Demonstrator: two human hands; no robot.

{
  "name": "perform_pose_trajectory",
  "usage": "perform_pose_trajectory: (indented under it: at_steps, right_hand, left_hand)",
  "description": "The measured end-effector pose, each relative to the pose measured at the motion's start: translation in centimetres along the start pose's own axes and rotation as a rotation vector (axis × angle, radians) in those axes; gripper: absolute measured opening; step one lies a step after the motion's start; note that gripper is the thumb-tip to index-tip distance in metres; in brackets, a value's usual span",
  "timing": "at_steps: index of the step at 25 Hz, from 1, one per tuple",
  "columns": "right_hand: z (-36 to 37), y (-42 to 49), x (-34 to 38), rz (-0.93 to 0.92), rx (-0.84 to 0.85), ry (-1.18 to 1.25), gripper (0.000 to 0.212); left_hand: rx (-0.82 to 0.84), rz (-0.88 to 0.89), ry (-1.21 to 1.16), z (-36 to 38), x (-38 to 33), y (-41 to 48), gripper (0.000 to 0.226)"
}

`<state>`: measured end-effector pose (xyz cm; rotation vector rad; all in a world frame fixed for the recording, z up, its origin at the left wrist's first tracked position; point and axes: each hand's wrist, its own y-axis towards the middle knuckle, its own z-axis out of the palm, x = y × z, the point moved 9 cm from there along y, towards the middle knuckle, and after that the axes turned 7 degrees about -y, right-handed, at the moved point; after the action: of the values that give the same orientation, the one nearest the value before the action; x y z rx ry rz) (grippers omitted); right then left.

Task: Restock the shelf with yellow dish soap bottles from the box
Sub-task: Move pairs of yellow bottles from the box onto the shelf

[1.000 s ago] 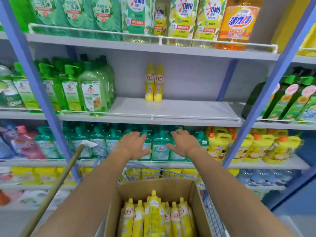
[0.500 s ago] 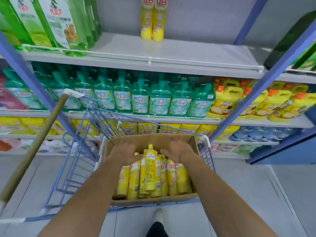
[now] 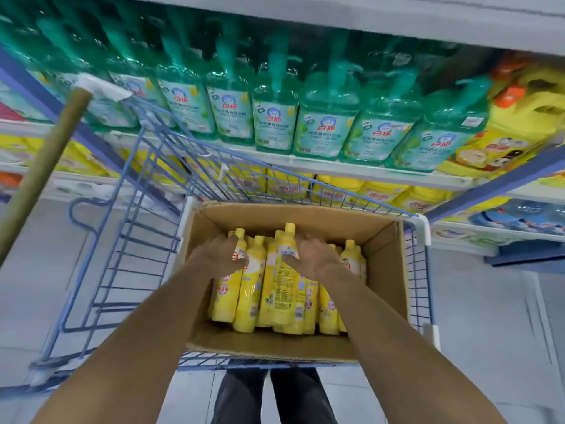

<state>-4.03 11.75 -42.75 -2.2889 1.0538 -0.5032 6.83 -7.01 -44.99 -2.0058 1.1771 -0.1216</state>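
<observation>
A shop aisle fills the background: grey shelving (image 3: 367, 172) carries a row of green pump bottles (image 3: 275, 123) with yellow jugs (image 3: 516, 127) at the right end, and more yellow packs sit on the tier below. In front of it stands a blue wire cart (image 3: 128, 240), with a wooden pole (image 3: 39, 185) leaning at the left. A cardboard box (image 3: 383, 270) sits in the cart's near end, flaps open. The yellow dish soap bottles (image 3: 253, 289) stand packed inside it, caps up, and one rides higher than the rest in the middle. Both forearms reach down into the box. The left hand (image 3: 218, 259) has its fingers curled over the shoulder of the leftmost bottle (image 3: 225, 298), the red label showing between them. The right hand (image 3: 316, 260) lies over the necks to the right of the raised bottle, thumb against its side; whether those fingers have closed on anything cannot be told. The bottles look full, so fairly heavy for their slim shape, with stiff but squeezable walls and glossy, slippery labels. The narrow neck and shoulder just under the cap look like the surest hold.
</observation>
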Motion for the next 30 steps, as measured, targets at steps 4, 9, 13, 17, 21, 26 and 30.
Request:
perform_pose_trajectory:
  at_steps: [4,9,13,17,21,26,30]
  right_hand:
    - [2.3,2.8,-0.1,0.066,-0.056,0.099,0.064]
    - [3.5,4.8,-0.4,0.201,-0.081,0.345,0.068]
    - [3.7,5.8,-1.2,0.275,-0.083,0.463,0.078]
    - [3.7,5.1,-1.3,0.301,-0.073,0.538,0.083]
    - [3.8,3.8,-0.9,0.315,-0.061,0.629,0.084]
    - [1.2,1.2,-0.5,0.288,-0.125,0.733,0.084]
    - [-4.9,-1.2,0.2,0.163,-0.287,0.733,0.072]
  left_hand:
    - [0.049,-0.038,-0.098,3.1,1.4,3.5,0.064]
    - [-0.024,-0.119,-0.191,5.2,3.2,5.0,0.045]
    - [-0.046,-0.187,-0.484,5.5,5.5,6.4,0.057]
    - [0.024,-0.241,-0.522,7.0,6.1,7.3,0.072]
    - [-0.011,-0.274,-0.597,6.9,6.0,6.3,0.062]
    - [-0.063,-0.176,-0.642,2.4,3.2,3.3,0.068]
    - [-0.179,0.081,-0.708,-4.8,0.1,0.4,0.071]
